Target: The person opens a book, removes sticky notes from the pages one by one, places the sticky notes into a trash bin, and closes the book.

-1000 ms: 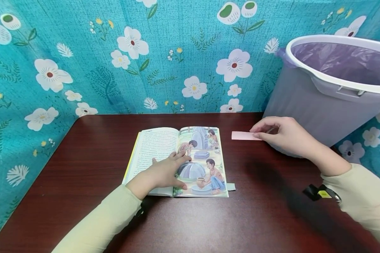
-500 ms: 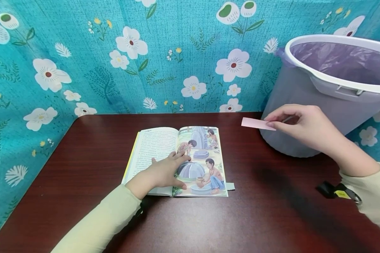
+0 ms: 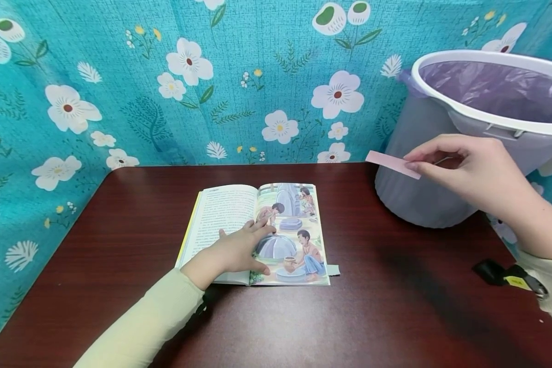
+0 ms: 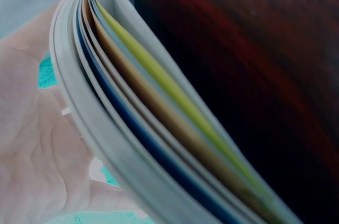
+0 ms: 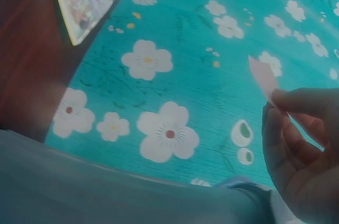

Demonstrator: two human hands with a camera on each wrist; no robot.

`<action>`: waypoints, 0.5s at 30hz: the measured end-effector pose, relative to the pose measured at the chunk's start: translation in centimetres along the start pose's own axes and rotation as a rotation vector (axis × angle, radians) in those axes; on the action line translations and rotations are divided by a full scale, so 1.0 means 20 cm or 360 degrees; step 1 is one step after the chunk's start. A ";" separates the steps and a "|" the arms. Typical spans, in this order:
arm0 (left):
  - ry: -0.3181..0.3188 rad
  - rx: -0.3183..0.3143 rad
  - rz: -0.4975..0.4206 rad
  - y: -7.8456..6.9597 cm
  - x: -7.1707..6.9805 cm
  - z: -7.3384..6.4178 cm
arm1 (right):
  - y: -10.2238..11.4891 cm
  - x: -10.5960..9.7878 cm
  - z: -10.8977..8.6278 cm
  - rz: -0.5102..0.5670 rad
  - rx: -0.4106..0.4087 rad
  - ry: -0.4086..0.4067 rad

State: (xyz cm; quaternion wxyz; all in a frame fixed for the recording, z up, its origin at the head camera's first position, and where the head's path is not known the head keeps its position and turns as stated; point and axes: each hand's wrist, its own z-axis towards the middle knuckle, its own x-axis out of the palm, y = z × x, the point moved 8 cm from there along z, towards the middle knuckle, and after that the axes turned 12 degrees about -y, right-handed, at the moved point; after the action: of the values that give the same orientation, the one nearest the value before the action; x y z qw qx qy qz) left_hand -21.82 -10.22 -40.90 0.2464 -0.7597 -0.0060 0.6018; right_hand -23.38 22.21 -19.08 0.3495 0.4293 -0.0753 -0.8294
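An open book [image 3: 230, 204] lies on the dark wooden table, text on its left page and a coloured picture on its right page. My left hand [image 3: 239, 250] rests across the middle of it with the fingers spread. In the left wrist view the page edges [image 4: 153, 134] fill the centre, beside the palm [image 4: 37, 150]. A pink paper strip [image 3: 392, 164] is pinched between thumb and fingers of my right hand [image 3: 469, 166], raised in front of the bin. The right wrist view shows the same strip [image 5: 263, 78] at the fingertips. A pale green paper tab [image 3: 333, 270] sticks out from the book's right edge.
A grey bin [image 3: 418, 199] with a white rim and a purple liner [image 3: 492, 84] stands at the right beyond the table. Teal flowered cloth [image 3: 239, 61] hangs behind the table [image 3: 280, 327].
My right hand has risen and moved right, carrying the pink strip off the tabletop level towards the bin. The strip has tilted. My left hand stays on the book.
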 end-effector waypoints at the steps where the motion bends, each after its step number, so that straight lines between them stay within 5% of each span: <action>1: -0.0001 0.0001 0.0001 0.00 0.00 0.00 | 0.00 -0.02 0.00 -0.0007 0.0006 -0.0012; 8: -0.0011 0.0009 -0.0009 0.00 0.00 0.00 | 0.05 -0.11 0.01 0.0010 -0.0040 -0.0081; 15: -0.0005 0.0007 0.0008 -0.01 0.00 0.00 | 0.02 -0.18 0.02 -0.0020 0.0074 -0.0145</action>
State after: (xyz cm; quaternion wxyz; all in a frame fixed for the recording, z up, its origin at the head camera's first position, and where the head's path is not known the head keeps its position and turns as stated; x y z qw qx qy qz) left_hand -21.77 -10.09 -40.94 0.2464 -0.7583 -0.0031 0.6035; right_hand -22.08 24.22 -16.22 0.3305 0.3996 -0.1077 -0.8482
